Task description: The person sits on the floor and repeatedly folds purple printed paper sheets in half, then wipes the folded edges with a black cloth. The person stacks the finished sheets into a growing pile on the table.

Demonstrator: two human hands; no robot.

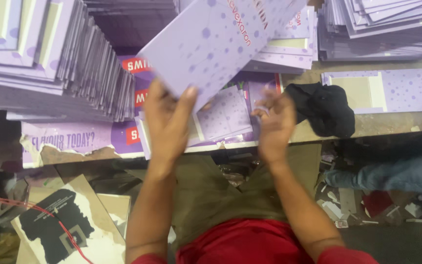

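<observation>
Gripping a purple dotted carton sheet (216,44), left hand (168,122); right hand (275,124) open beside it.

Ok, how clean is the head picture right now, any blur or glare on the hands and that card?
Head view: the right hand is smeared by motion blur, fingers indistinct; the left hand is a little sharper, pinching the purple dotted card, which is softly blurred too. Lighting is even and dim, no glare; the black cloth and the stacks read fairly sharp.

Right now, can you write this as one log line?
left hand: holds purple card | right hand: open, beside card | black cloth: on table
</observation>
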